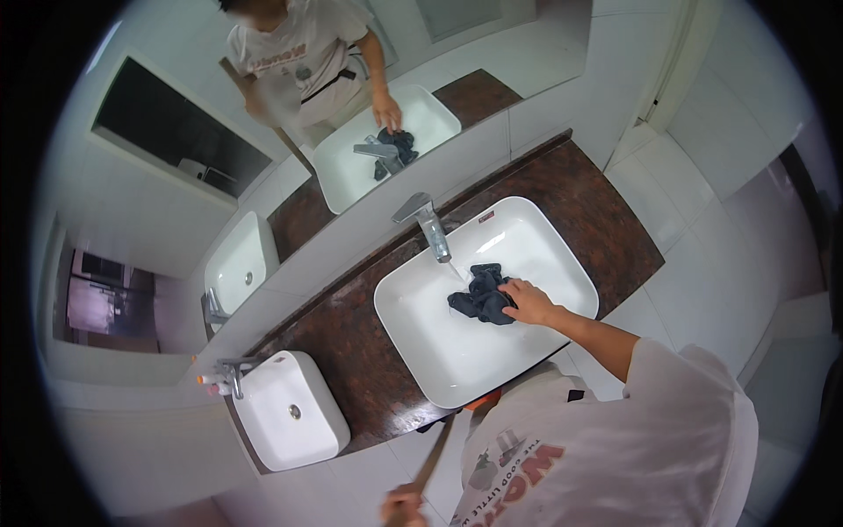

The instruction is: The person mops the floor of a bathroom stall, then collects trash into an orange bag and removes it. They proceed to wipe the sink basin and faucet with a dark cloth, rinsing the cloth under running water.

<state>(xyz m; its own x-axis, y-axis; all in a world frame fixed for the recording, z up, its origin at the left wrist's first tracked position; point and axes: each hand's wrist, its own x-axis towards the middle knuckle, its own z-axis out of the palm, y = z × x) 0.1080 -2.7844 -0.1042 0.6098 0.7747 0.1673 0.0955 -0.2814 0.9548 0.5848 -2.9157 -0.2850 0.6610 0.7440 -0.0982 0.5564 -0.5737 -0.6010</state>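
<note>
My right hand [527, 303] reaches into the large white sink [413, 351], its fingers curled onto the edge of a crumpled, wet-looking dark cloth [487, 297]. Above the cloth juts a chrome faucet [432, 230], with what looks like a thin stream of water falling from it. At the lower edge my left hand [404, 508], slightly blurred, is closed around a wooden pole [435, 457]. The pole slants up toward the counter's front edge, where its far end is hidden. Palm and fingertips of the right hand are partly out of sight.
Both sinks sit on a dark reddish-brown stone counter [334, 334]. The smaller white sink [277, 413] stands at the left with its own faucet [234, 376] and small bottles [211, 379] beside it. A wall mirror [351, 88] runs behind. White floor tiles [694, 290] lie right of the counter.
</note>
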